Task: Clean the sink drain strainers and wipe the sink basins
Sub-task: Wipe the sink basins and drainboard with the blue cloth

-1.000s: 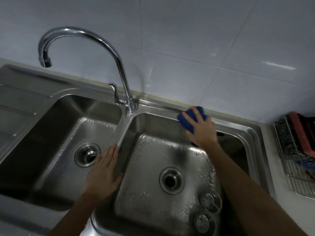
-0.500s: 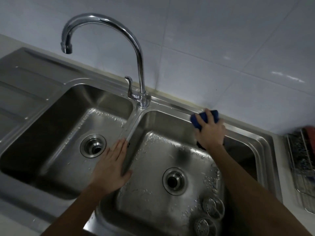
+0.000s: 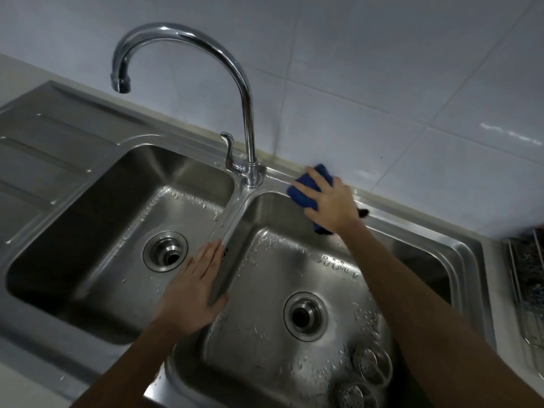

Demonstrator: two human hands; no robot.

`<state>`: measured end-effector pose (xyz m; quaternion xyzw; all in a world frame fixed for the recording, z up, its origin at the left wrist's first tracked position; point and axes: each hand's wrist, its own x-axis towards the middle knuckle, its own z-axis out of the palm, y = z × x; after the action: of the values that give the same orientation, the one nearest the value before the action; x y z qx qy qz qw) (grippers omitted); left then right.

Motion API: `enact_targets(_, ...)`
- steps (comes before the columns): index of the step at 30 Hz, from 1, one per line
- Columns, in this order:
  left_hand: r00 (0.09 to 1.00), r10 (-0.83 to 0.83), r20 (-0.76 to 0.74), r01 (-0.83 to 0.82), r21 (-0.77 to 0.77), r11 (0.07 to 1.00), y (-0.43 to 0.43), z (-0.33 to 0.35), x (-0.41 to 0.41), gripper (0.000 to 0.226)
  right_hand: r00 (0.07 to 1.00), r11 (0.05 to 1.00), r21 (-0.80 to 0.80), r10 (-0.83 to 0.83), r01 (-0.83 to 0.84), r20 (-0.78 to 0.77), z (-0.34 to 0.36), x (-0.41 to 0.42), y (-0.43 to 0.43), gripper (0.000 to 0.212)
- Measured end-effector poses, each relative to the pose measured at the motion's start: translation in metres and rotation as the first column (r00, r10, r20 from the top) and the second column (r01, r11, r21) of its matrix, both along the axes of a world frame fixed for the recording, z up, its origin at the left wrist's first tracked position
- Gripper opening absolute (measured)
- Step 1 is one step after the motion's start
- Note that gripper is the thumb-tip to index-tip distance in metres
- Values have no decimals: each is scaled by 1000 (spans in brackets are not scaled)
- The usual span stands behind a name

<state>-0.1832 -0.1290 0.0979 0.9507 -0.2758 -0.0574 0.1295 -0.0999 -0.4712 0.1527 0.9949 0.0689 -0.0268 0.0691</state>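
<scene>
My right hand [image 3: 329,201]: fingers spread, palm flat, pressing blue cloth [image 3: 306,188] onto rear rim of right basin [image 3: 265,290], just right of tap [image 3: 247,113] base

My left hand [image 3: 191,293]: fingers straight, held together, resting flat on divider [image 3: 232,216] between basins, thumb lying over its right-basin side

Strainer [image 3: 372,365] and second strainer [image 3: 356,394] lie in near right corner of right basin, out of drains

Water drops on floors of right basin and left basin [image 3: 103,231]
</scene>
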Motion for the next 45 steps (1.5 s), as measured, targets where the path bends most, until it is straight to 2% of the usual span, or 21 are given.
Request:
enact_targets(4,1000,-6,3,6,6,1000,1,-1,2,89,973,973,-3,-231,231,-5,-14,-69,-81,58)
enact_targets(7,1000,3,13,-3,20,1000,0,0,0,91,923,925,10,-379,379,58,-9,-126,-134,57)
enact_targets(11,999,8,35,-9,37,999,-2,0,-1,92,775,775,83,-631,627,43,-8,-162,-150,60)
enact_targets(14,999,0,51,-2,44,999,-2,-1,1,91,680,672,151,-733,725,1,-10,-150,-124,57)
enact_targets(22,999,-8,44,8,9,1000,-2,-1,4,83,794,782,201,-607,590,31,-12,-71,-40,51)
enact_targets(25,999,-11,31,14,-105,994,-1,6,-5,72,829,807,204,-558,555,-47,-7,-42,-5,50)
enact_targets(27,999,10,31,-3,-218,976,19,12,-17,60,872,821,302,-484,484,-80,3,-23,23,50)
enact_targets(29,997,-4,81,18,-175,984,59,19,-27,49,902,796,442,-425,414,-78,14,-2,58,55)
enact_targets(31,988,27,154,-13,-90,996,106,25,-31,48,915,737,560,-387,379,-110,19,12,92,57)
enact_targets(34,954,242,175,-254,47,966,169,37,-20,67,920,616,693,-340,375,-195,10,15,147,54)
enact_targets(37,910,390,141,-410,163,897,212,31,-16,78,895,663,611,-398,432,-201,-7,-7,199,51)
enact_targets(39,897,435,82,-442,197,875,238,29,-9,69,898,732,536,-421,420,-130,-15,-32,223,51)
enact_targets(42,874,485,26,-480,199,854,270,34,15,65,959,876,407,-283,258,3,-25,-83,249,54)
enact_targets(45,868,496,33,-495,159,854,287,33,29,75,971,908,373,-233,194,62,-33,-119,270,59)
